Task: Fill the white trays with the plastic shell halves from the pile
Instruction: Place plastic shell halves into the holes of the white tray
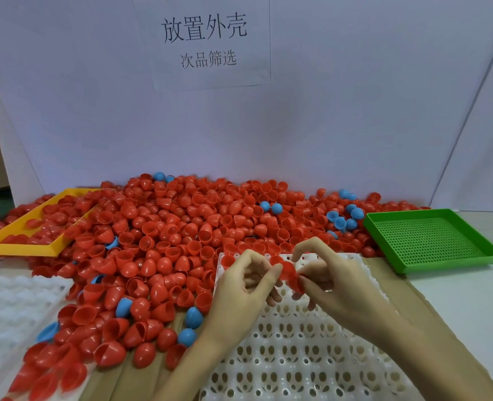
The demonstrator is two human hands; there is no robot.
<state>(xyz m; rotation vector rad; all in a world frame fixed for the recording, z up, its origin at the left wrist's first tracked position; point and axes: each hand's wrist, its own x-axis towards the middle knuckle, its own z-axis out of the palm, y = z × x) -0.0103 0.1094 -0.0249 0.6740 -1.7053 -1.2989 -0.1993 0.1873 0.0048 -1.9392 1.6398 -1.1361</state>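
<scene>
A big pile of red shell halves, with a few blue ones mixed in, covers the table's middle and left. A white tray with open egg-shaped cells lies in front of me; a couple of red halves sit in its far row. Above the tray's far end, my left hand and my right hand meet on a red shell half. Both pinch it between fingers and thumb.
A second white tray lies at the left, partly under shells. A yellow tray holding red halves sits at the far left. An empty green perforated tray stands at the right. A white backboard with a paper sign rises behind the pile.
</scene>
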